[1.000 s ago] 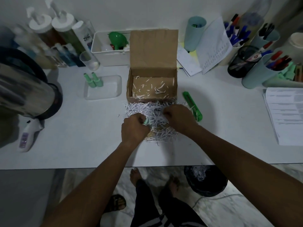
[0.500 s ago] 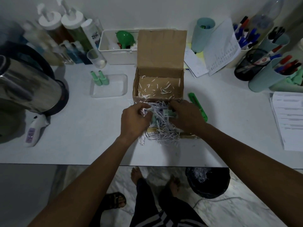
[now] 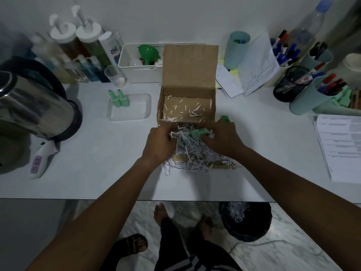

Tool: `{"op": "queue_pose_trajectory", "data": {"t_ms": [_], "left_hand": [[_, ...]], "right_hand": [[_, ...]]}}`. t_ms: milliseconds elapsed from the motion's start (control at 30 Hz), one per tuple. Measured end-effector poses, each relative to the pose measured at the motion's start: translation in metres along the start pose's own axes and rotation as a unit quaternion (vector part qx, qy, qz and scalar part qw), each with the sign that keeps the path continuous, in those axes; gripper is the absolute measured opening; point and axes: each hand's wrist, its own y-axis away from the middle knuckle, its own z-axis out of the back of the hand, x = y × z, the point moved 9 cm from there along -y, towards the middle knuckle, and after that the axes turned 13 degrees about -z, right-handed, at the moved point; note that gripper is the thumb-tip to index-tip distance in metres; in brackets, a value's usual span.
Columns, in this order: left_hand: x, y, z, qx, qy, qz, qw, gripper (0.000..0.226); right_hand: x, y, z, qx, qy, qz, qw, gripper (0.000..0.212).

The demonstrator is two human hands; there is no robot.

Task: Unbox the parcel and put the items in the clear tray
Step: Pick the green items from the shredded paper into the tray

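Note:
An open cardboard box (image 3: 187,89) stands mid-table with a few paper shreds inside. In front of it lies a pile of shredded paper (image 3: 197,155). My left hand (image 3: 159,143) grips shreds at the pile's left. My right hand (image 3: 222,138) pinches a small green bottle (image 3: 197,133) lying on its side among the shreds; a second green piece (image 3: 181,142) shows just below it. The clear tray (image 3: 134,111) sits left of the box with two green bottles (image 3: 118,98) standing in its far-left corner.
A steel kettle (image 3: 33,106) and a white thermometer (image 3: 42,160) are at left. Bottles and a white bin (image 3: 136,73) line the back. Pen cups (image 3: 306,94) and papers (image 3: 340,147) fill the right. A green cutter (image 3: 225,118) peeks out behind my right hand. The table edge runs near me.
Both hands have lifted toward the box front, pulling shreds apart. A green bottle that was buried now shows between them, held by my right hand.

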Motion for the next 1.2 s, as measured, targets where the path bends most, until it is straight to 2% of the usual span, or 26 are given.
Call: {"op": "queue_pose_trajectory", "data": {"t_ms": [133, 267, 400, 500, 567, 700, 767, 867, 967, 1100, 1200], "left_hand": [[0.014, 0.012, -0.009, 0.001, 0.025, 0.036, 0.999, 0.020], [0.028, 0.025, -0.009, 0.004, 0.011, 0.077, 0.997, 0.023], [0.028, 0.026, -0.010, 0.056, -0.107, 0.068, 0.990, 0.023], [0.023, 0.025, -0.013, 0.106, -0.225, 0.046, 0.967, 0.021], [0.015, 0.020, -0.013, 0.108, -0.239, 0.005, 0.965, 0.026], [-0.002, 0.008, 0.007, 0.023, -0.141, -0.032, 0.989, 0.030], [-0.005, 0.003, 0.017, -0.029, -0.049, -0.024, 0.998, 0.026], [-0.002, -0.002, 0.025, -0.071, 0.079, 0.011, 0.994, 0.025], [0.000, -0.006, 0.024, -0.067, 0.169, 0.023, 0.983, 0.019], [0.001, -0.007, 0.017, -0.052, 0.149, 0.009, 0.987, 0.013], [-0.004, -0.004, 0.012, -0.042, 0.086, -0.025, 0.995, 0.013]], "right_hand": [[-0.007, 0.001, -0.012, 0.039, -0.022, -0.020, 0.999, 0.030], [-0.016, 0.005, -0.026, 0.040, 0.029, -0.037, 0.998, 0.027], [-0.021, 0.003, -0.025, 0.020, 0.115, -0.047, 0.992, 0.026], [-0.006, 0.003, -0.015, -0.023, 0.181, 0.001, 0.983, 0.025], [0.003, 0.002, -0.008, -0.048, 0.199, 0.026, 0.979, 0.027], [0.013, -0.002, 0.004, -0.043, 0.103, 0.042, 0.993, 0.030], [0.017, -0.005, 0.009, -0.030, 0.035, 0.042, 0.998, 0.030], [0.021, -0.009, 0.018, 0.002, -0.115, 0.032, 0.993, 0.019], [0.020, -0.012, 0.022, 0.031, -0.182, 0.005, 0.983, 0.013], [0.020, -0.011, 0.017, 0.058, -0.210, -0.010, 0.976, 0.010], [0.020, -0.007, 0.013, 0.061, -0.211, -0.006, 0.976, 0.007]]}}
